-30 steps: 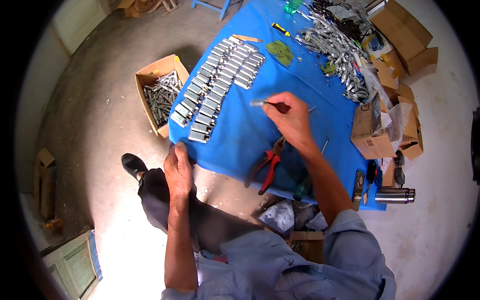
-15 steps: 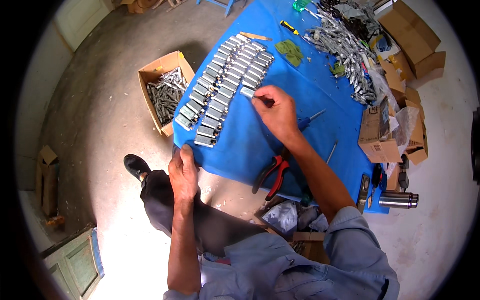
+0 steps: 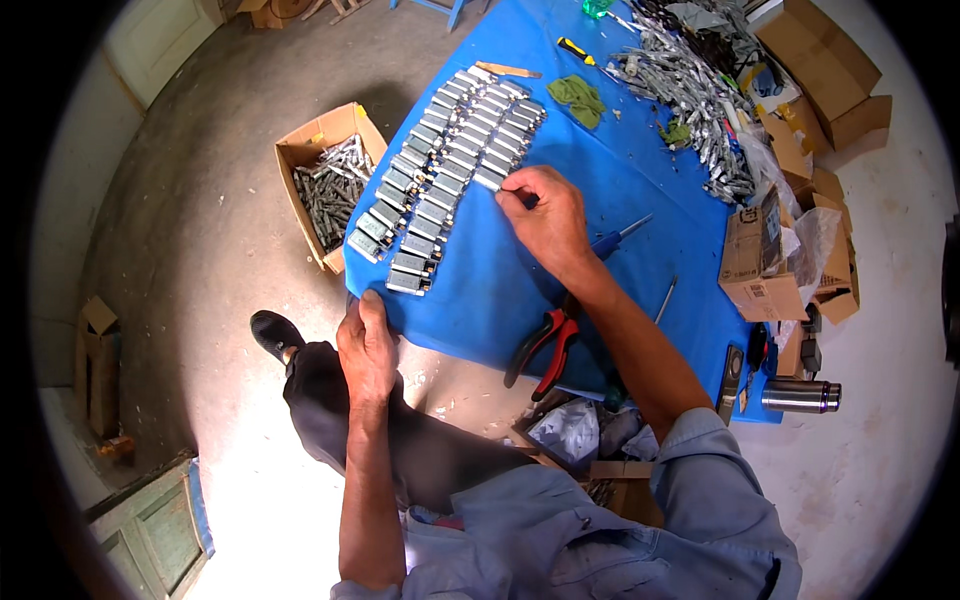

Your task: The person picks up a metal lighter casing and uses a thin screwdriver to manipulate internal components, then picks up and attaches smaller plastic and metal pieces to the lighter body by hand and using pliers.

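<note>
Small silvery rectangular metal blocks [image 3: 435,213] lie in three slanting rows on a blue cloth-covered table [image 3: 460,320]. At the near end of the rightmost row, my right hand [image 3: 550,222] pinches one metal block [image 3: 488,179] between thumb and fingertips, close against the block beyond it. The block lies low at the cloth. My left hand [image 3: 366,350] is closed at the table's near left corner, its thumb up by the cloth edge; most of its fingers are hidden. Red-and-black handled pliers [image 3: 562,345] lie beneath my right forearm.
Screwdrivers [image 3: 625,232] and a green rag [image 3: 577,100] lie on the cloth. A heap of metal parts [image 3: 690,100] covers the far right. Left of the table, a cardboard box [image 3: 292,170] holds more parts. Opened cartons [image 3: 755,265] and a steel flask [image 3: 800,396] stand at right.
My right hand has moved slightly left and away from me, bringing the pinched block up against the end of the rightmost row. My left hand stays at the corner.
</note>
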A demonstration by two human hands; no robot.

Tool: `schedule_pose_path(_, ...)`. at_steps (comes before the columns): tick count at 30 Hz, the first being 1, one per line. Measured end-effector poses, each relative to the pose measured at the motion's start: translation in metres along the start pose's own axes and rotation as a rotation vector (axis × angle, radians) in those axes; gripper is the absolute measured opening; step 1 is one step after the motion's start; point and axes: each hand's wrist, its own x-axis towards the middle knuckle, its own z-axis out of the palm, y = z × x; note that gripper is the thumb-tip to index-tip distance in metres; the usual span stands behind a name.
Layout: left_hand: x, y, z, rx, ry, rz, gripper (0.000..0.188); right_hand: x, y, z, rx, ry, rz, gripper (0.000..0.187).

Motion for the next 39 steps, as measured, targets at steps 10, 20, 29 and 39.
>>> schedule_pose_path(10, -0.001, 0.000, 0.002, 0.024, 0.040, 0.040, 0.062, 0.000, -0.008, -0.011, -0.063, -0.025, 0.005, 0.015)
schedule_pose_path(20, -0.003, -0.006, 0.001, -0.008, 0.025, 0.035, 0.070, -0.080, -0.019, -0.143, -0.280, 0.182, 0.210, 0.010)
schedule_pose_path(29, -0.002, -0.019, 0.004, -0.188, 0.038, -0.044, 0.069, -0.226, -0.036, -0.211, -0.536, 0.252, 0.413, 0.010)
schedule_pose_path(39, 0.001, -0.006, 0.012, -0.509, 0.048, -0.179, 0.063, -0.243, -0.025, -0.186, -0.708, 0.379, 0.254, 0.012)
